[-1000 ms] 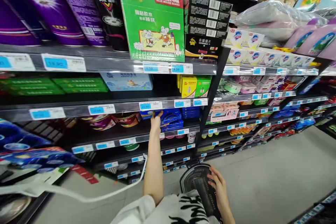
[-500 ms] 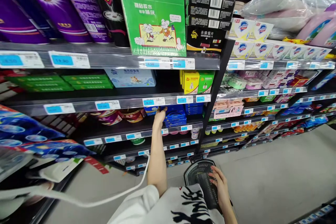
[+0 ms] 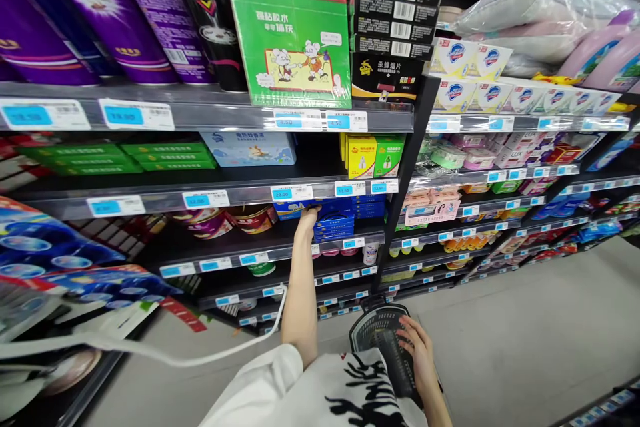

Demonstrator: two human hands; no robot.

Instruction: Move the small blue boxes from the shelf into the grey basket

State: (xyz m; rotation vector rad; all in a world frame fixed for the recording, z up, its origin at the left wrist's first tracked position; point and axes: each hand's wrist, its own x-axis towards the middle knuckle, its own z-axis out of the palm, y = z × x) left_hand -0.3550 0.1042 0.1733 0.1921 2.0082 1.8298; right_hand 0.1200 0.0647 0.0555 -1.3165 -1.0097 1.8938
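Observation:
My left hand [image 3: 307, 220] reaches into a middle shelf, its fingers closed on a flat blue box [image 3: 287, 210]. Part of that box hides behind the hand and the shelf edge above. Just right of the hand, a stack of blue boxes [image 3: 334, 227] lies flat. Low in front of my body, my right hand [image 3: 419, 349] hangs with its fingers loosely apart, holding nothing. Under it is a dark shopping basket [image 3: 361, 332], partly hidden by the hand and my white shirt.
On the shelf above stand a pale blue box [image 3: 251, 149] and yellow and green boxes [image 3: 361, 156]. Bowl-shaped tubs [image 3: 251, 219] sit left of my left hand. A white cord [image 3: 200, 361] crosses at lower left. Grey floor [image 3: 520, 320] stretches to the right.
My left hand has turned slightly and shifted a little right, and more of the blue box shows beside it. The right hand is almost still. The view has shifted slightly.

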